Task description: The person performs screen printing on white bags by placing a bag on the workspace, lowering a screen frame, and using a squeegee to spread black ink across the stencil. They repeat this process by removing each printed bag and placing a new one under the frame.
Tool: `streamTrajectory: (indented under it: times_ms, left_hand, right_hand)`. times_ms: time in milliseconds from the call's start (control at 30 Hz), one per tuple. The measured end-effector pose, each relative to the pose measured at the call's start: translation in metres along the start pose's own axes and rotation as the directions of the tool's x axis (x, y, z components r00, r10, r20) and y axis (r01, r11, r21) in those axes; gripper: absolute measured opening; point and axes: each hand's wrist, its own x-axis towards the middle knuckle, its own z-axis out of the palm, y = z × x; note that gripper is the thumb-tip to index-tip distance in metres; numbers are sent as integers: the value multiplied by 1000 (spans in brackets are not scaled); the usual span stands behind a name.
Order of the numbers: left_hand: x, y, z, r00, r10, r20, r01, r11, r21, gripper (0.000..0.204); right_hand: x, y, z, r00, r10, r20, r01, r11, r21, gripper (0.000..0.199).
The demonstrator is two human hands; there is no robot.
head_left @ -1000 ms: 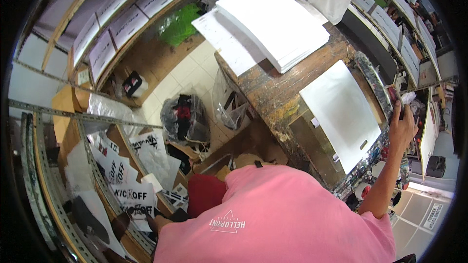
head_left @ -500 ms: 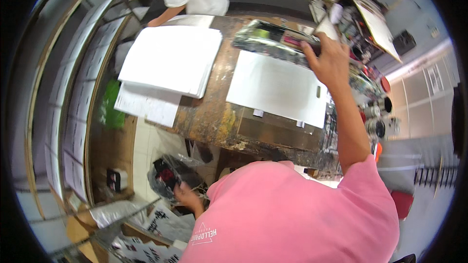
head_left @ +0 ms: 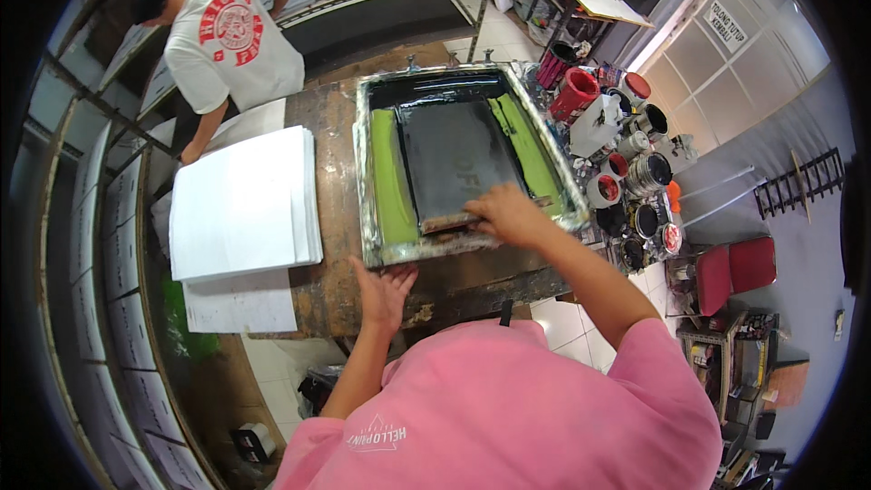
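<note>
The right hand [head_left: 504, 211] grasps a wooden squeegee [head_left: 454, 221]; its grip is clenched over the handle, knuckles up. The squeegee lies across the near end of a printing screen [head_left: 458, 159], whose dark mesh sits between two green strips, one along each long side. The screen's pale frame [head_left: 367, 181] lies flat on a worn, stained desk [head_left: 331, 218].

The left hand [head_left: 386, 289] is released, fingers spread, its palm pressed flat on the desk just beside the frame's near left corner. It holds nothing.

Left of the screen, a thick stack of white sheets [head_left: 240, 204] rests on the desk, well apart from both hands. A single white sheet [head_left: 238, 304] lies below the stack, near the desk edge.

Right of the screen, ink pots [head_left: 626, 168] crowd the desk end, some red inside, some black, along with a white jug [head_left: 596, 124].

At the far left corner, another person [head_left: 231, 41] in a white shirt with a red print bends over the desk. Red stools [head_left: 730, 270] stand on the floor to the right.
</note>
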Motion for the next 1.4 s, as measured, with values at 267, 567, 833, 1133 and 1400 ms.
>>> streamTrajectory:
  times_ms: [267, 567, 833, 1133, 1400]
  left_hand:
    - [47, -46, -62, 951, -206, -231, 208, 978, -15, 135]
    - [59, -60, -67, 916, -220, -335, 230, 973, -10, 130]
    - [62, -58, -56, 915, -193, -355, 224, 973, 50, 126]
    - [62, -60, -62, 931, -182, -316, 221, 971, 93, 131]
    - [67, -71, -86, 960, -169, -225, 191, 978, 80, 132]
  right_hand:
    - [147, 112, 53, 970, 29, -242, -62, 990, -130, 47]
    - [294, 211, 93, 959, -19, -283, -43, 977, -210, 31]
    - [241, 166, 117, 953, 23, -303, -62, 991, -119, 41]
    - [77, 62, 140, 977, 6, -213, -23, 997, -78, 57]
    - [-16, -9, 138, 995, 78, -62, -76, 996, 38, 50]
